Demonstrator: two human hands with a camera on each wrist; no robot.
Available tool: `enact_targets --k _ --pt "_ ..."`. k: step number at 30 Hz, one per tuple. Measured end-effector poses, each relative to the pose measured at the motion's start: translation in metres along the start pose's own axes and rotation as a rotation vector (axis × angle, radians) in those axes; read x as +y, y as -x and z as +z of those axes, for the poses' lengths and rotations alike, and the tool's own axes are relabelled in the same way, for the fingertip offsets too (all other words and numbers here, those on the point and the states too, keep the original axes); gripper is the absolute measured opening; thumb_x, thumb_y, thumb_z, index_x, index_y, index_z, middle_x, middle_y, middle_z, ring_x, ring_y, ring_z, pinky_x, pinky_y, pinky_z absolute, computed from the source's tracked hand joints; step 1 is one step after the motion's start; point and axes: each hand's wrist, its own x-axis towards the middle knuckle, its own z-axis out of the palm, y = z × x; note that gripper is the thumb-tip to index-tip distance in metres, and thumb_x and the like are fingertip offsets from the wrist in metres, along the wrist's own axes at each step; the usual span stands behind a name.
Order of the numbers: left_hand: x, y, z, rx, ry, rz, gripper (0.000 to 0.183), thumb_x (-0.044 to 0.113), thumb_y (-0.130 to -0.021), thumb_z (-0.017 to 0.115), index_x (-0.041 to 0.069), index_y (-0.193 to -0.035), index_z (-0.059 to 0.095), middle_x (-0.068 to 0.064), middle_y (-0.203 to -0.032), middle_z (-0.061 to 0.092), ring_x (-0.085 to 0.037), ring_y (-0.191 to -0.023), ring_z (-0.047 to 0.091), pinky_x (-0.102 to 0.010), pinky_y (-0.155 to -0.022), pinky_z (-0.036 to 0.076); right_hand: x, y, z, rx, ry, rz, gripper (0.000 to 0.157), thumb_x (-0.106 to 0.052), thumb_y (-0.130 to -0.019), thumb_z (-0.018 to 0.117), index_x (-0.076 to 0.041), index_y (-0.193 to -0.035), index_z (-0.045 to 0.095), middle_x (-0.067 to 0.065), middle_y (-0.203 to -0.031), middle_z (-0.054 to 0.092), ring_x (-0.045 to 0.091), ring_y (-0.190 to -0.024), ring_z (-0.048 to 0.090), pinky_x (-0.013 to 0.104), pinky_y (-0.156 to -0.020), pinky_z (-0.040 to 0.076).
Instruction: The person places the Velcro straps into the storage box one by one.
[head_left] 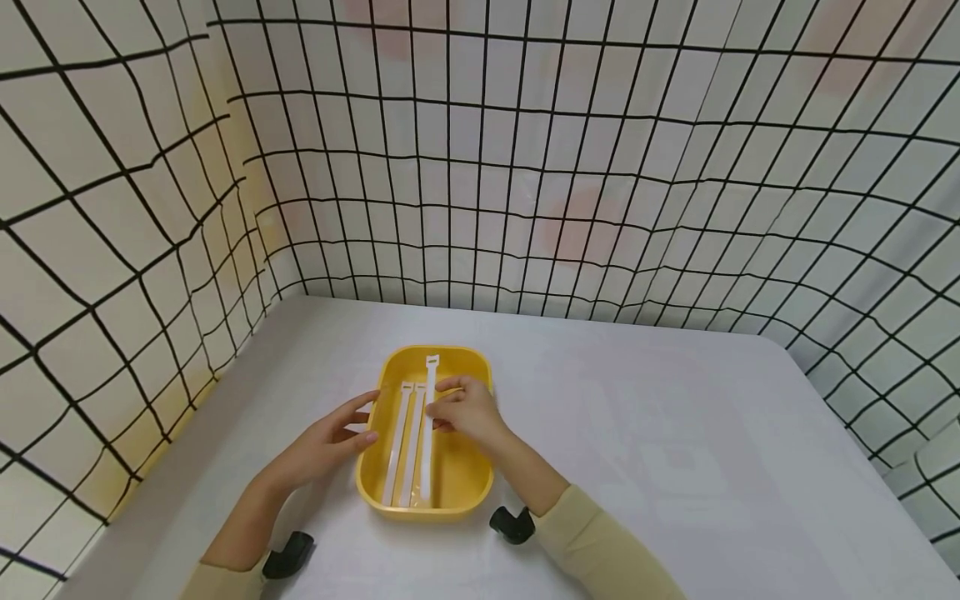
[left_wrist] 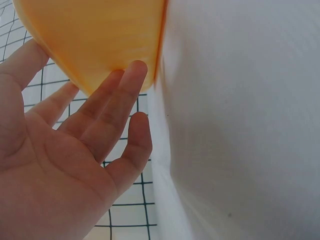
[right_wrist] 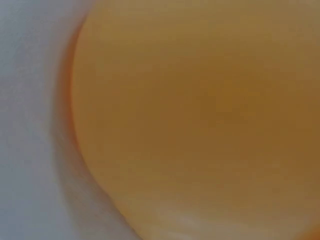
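Note:
A yellow oblong tray [head_left: 426,515] lies on the white table. Inside it two white cable straps [head_left: 397,442] with slotted heads lie side by side, lengthwise. My right hand [head_left: 472,412], reaching over the tray, pinches a third white strap [head_left: 427,471] between thumb and fingers; its slotted head points to the far end. At the tray's left side is my left hand [head_left: 322,446], fingers extended and spread along the rim. The left wrist view shows these fingers [left_wrist: 135,77] against the tray's outer wall [left_wrist: 100,35]. Only the tray's wall [right_wrist: 200,125] fills the right wrist view; the right hand is hidden there.
A white-covered table [head_left: 675,450] spreads around the tray. Black grid netting [head_left: 525,167] over white sheeting encloses the back and sides. Dark wrist devices [head_left: 288,556] sit under both forearms, close to the tabletop.

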Motion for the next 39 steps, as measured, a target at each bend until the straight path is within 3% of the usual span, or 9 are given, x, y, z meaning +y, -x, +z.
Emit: enact_targets --k 10,18,29,39 --pt "0.001 0.001 0.001 0.003 0.001 0.011 0.068 0.035 -0.095 0.064 0.020 -0.153 0.032 -0.018 -0.144 0.044 -0.034 -0.118 0.055 -0.056 -0.097 0.045 0.008 -0.004 0.009 0.044 0.102 0.009 0.036 0.003 -0.081 0.074 0.005 -0.112 0.056 0.011 -0.081 0.067 0.014 -0.056 0.063 0.032 -0.061 0.058" --pt "0.001 0.000 0.001 0.004 0.002 -0.003 0.067 0.034 -0.095 0.063 0.020 -0.153 0.033 -0.018 -0.145 0.044 -0.034 -0.119 0.055 -0.056 -0.098 0.043 0.013 -0.009 0.012 0.084 0.172 0.041 0.034 0.003 -0.080 0.075 0.004 -0.108 0.057 0.010 -0.077 0.065 0.014 -0.054 0.063 0.028 -0.057 0.057" --pt "-0.002 -0.001 0.002 0.011 -0.008 -0.021 0.067 0.036 -0.095 0.063 0.020 -0.153 0.033 -0.016 -0.143 0.046 -0.033 -0.118 0.056 -0.056 -0.098 0.044 0.014 -0.010 0.014 0.092 0.188 0.058 0.033 0.003 -0.079 0.075 0.003 -0.107 0.057 0.010 -0.075 0.064 0.015 -0.054 0.062 0.025 -0.055 0.055" --pt "-0.001 0.000 0.003 0.011 0.005 -0.029 0.067 0.036 -0.095 0.064 0.023 -0.153 0.033 -0.015 -0.143 0.046 -0.033 -0.120 0.054 -0.056 -0.099 0.043 0.014 -0.011 0.015 0.117 0.331 0.074 0.031 0.001 -0.079 0.075 -0.001 -0.103 0.056 0.006 -0.060 0.063 0.017 -0.051 0.063 0.020 -0.049 0.047"
